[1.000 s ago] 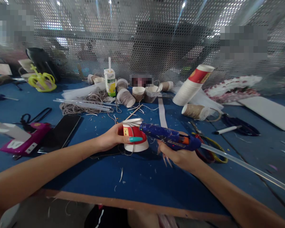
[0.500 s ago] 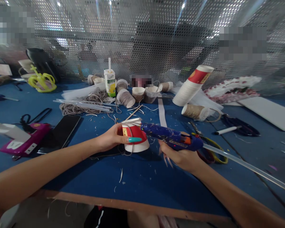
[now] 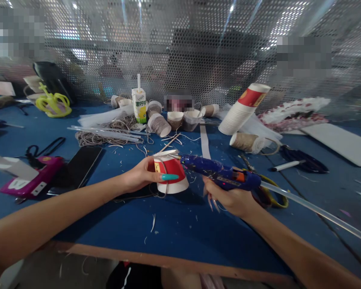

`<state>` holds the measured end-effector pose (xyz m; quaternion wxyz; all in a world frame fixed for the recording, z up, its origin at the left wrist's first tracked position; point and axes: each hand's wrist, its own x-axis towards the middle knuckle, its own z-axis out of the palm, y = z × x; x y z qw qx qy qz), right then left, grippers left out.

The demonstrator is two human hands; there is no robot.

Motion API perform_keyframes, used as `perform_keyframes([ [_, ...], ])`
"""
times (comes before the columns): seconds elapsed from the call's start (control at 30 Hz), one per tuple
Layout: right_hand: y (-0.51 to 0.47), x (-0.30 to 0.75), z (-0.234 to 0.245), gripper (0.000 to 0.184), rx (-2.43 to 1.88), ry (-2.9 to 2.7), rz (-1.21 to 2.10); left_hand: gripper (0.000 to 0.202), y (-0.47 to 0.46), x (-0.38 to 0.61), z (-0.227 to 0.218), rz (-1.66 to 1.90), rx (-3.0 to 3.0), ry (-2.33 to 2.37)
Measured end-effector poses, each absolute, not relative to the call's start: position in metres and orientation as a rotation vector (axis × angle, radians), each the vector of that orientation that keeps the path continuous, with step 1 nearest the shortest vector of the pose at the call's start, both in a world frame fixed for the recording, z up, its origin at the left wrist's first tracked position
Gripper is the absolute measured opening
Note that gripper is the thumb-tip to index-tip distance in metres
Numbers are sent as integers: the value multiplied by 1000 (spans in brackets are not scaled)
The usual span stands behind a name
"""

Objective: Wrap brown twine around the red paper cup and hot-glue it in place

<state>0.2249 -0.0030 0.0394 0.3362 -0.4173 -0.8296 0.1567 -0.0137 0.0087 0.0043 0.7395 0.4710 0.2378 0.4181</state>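
My left hand (image 3: 144,175) is closed round a red and white paper cup (image 3: 175,186), which is upside down just above the table. A grey-brown cord (image 3: 165,164) runs down the cup's side and round near its base. In my right hand (image 3: 228,196) is a blue hot glue gun (image 3: 216,170), gripped by its handle, which the fingers mostly hide. Its nozzle points left and reaches the upper right edge of the cup; whether it touches is hard to tell. A long clear glue stick (image 3: 313,207) sticks out of its back.
Behind the cup lie cord coils (image 3: 99,136), glue sticks (image 3: 108,134) and several cord-wrapped cups (image 3: 160,125). A stack of paper cups (image 3: 239,110) leans at the back right. Scissors (image 3: 278,196) lie behind my right hand. A phone (image 3: 82,164) and a purple power strip (image 3: 37,176) are at left.
The glue gun and my right hand have shifted slightly right, its nozzle a little away from the cup's edge. The left hand and cup have barely moved.
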Motion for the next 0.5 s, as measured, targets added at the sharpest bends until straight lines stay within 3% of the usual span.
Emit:
perform_keyframes([
  [0.5,-1,226,38,29,-1071,-2159,559,58,10,-14,1,937,1015,495],
])
